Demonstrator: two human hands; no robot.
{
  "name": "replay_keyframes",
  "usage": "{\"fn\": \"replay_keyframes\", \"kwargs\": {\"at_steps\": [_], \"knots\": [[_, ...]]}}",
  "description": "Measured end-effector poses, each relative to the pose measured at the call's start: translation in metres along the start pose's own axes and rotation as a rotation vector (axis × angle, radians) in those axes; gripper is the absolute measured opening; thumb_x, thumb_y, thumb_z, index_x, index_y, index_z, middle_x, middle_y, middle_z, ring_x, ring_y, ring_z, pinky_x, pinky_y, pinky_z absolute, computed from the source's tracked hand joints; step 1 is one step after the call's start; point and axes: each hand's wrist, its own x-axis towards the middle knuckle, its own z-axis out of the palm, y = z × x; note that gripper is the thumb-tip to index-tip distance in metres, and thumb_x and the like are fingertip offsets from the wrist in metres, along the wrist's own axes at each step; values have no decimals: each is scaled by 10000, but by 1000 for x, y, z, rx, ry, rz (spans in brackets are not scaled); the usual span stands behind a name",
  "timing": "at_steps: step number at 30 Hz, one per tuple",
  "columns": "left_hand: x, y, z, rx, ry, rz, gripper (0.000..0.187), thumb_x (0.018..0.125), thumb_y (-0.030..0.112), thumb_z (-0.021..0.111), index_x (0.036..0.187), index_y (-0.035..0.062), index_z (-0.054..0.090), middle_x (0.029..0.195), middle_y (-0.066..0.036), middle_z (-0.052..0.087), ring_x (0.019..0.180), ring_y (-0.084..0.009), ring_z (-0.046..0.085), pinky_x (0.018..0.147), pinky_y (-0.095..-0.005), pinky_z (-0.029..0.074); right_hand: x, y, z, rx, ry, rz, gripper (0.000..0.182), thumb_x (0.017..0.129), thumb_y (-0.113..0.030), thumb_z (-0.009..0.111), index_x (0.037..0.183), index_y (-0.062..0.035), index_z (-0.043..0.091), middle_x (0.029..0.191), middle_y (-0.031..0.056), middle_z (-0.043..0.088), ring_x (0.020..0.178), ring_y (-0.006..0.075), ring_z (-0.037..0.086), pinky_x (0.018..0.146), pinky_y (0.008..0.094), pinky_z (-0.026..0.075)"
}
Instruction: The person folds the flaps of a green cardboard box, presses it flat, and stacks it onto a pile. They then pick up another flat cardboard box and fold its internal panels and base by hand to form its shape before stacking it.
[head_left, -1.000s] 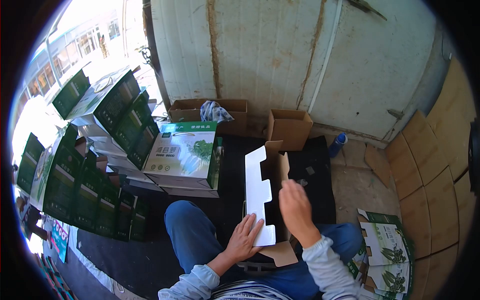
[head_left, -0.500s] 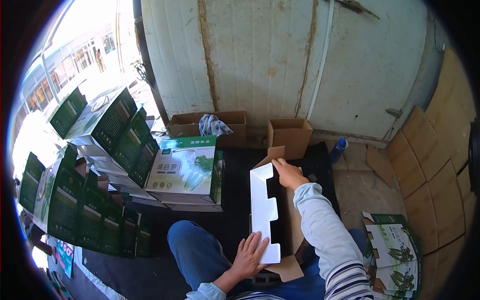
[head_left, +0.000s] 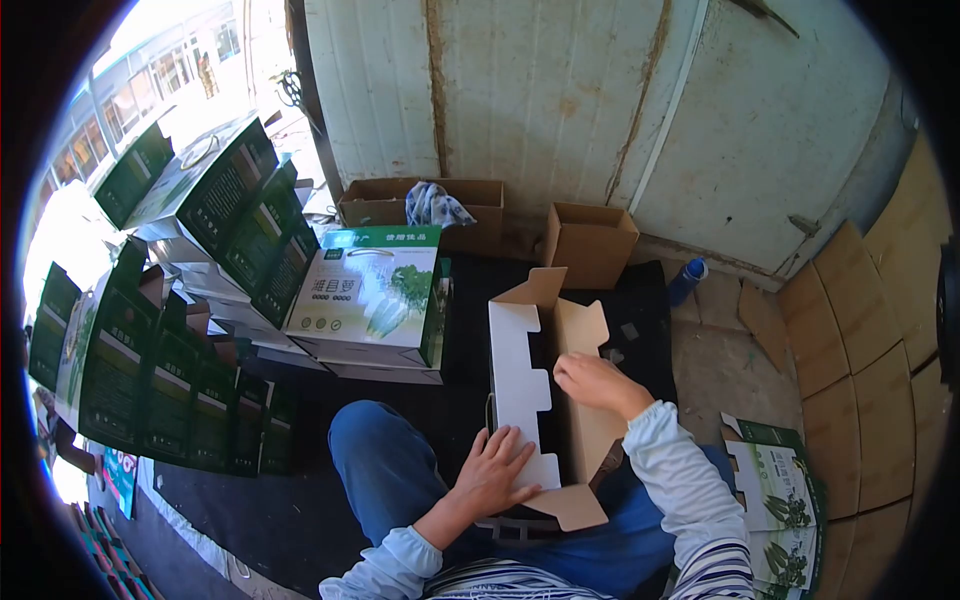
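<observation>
An unclosed cardboard box (head_left: 592,425) stands before my knees, brown inside, with a white notched flap (head_left: 514,375) along its left side. Brown end flaps stick out at its far and near ends. My left hand (head_left: 490,468) lies on the near part of the white flap, fingers spread, thumb toward the near end. Above the box's right side is my right hand (head_left: 598,384), its fingers curled together near the opening; whether something is between them is hidden.
Printed green-and-white cartons (head_left: 365,300) are stacked at left. Flattened cartons (head_left: 775,480) lie at right beside brown cardboard sheets (head_left: 850,370). Two brown boxes (head_left: 590,245) stand by the wall, one with a cloth (head_left: 437,204) on it. A blue bottle (head_left: 687,282) stands nearby.
My right hand has left the box's far end and come nearer, over its right side, fingers now curled. My left hand stays on the white flap. The whole view has shifted slightly.
</observation>
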Motion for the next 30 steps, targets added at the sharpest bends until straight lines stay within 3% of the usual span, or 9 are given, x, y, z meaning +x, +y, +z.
{"fn": "replay_keyframes", "kwargs": {"at_steps": [5, 9, 10, 14, 20, 23, 24, 27, 30], "knots": [[-5, -1, 4, -56, 16, -4, 533, 891, 441, 512, 1301, 99, 522, 1406, -219, 367, 1333, -372, 306, 1086, -498, 246, -59, -21, -6, 32, -203, -195, 221, 892, -230, 493, 915, -38, 600, 943, 149, 629, 900, 342, 591, 860, 425, 438], [-6, -2, 5, -73, 35, -7, 493, 868, 367, 567, 1288, 111, 526, 1421, -198, 360, 1348, -353, 296, 1081, -477, 272, -89, -4, -5, -123, -397, -308, 222, 828, -208, 582, 1007, -87, 635, 1024, 99, 633, 1059, 270, 555, 1041, 437, 291], [-6, -4, 7, -88, 43, -3, 490, 867, 359, 573, 1286, 111, 527, 1422, -197, 359, 1348, -353, 297, 1080, -477, 275, -93, -2, -3, -142, -438, -336, 332, 772, -246, 662, 1074, -111, 635, 1148, 98, 596, 1165, 264, 492, 1074, 445, 249], [-6, -6, 11, -108, 61, -9, 476, 862, 352, 584, 1271, 112, 539, 1419, -191, 367, 1347, -353, 300, 1073, -480, 287, -109, -16, 0, -283, -406, -388, 530, 687, -363, 749, 1119, -91, 606, 1300, 146, 495, 1225, 315, 429, 1059, 430, 277], [-9, -15, 18, -254, 112, -8, 434, 886, 359, 556, 1226, 89, 561, 1411, -189, 380, 1343, -350, 308, 1061, -483, 295, -99, -8, -3, -109, -316, -247, 434, 743, -315, 706, 1060, -51, 571, 1155, 130, 563, 1146, 306, 492, 952, 402, 399], [-6, -7, 20, -262, 105, -89, 436, 898, 372, 541, 1209, 68, 565, 1410, -194, 379, 1346, -347, 305, 1050, -494, 297, -93, -5, 7, 29, -136, -94, 386, 767, -270, 674, 1051, -46, 541, 1085, 114, 580, 1105, 293, 519, 903, 399, 436], [-5, 0, 18, -237, 110, -125, 488, 884, 429, 551, 1196, 54, 568, 1409, -194, 381, 1350, -334, 302, 1045, -532, 277, -90, -5, 19, -89, 23, -100, 397, 752, -229, 693, 1049, -38, 513, 1053, 121, 570, 1057, 295, 538, 866, 395, 459], [-1, 22, 13, -98, 68, -195, 553, 847, 447, 599, 1230, 53, 540, 1409, -189, 378, 1361, -342, 276, 1059, -560, 236, -78, -12, 32, -322, 116, -126, 435, 723, -202, 728, 1055, -36, 500, 1020, 134, 552, 1001, 297, 553, 851, 395, 466], [-2, 24, 22, -32, 116, -182, 590, 827, 452, 621, 1266, 72, 517, 1390, -180, 395, 1348, -334, 300, 1043, -582, 247, -59, -23, 29, -315, -33, 21, 549, 728, -241, 735, 1144, -4, 465, 1049, 184, 538, 1014, 340, 544, 858, 418, 467]]}}
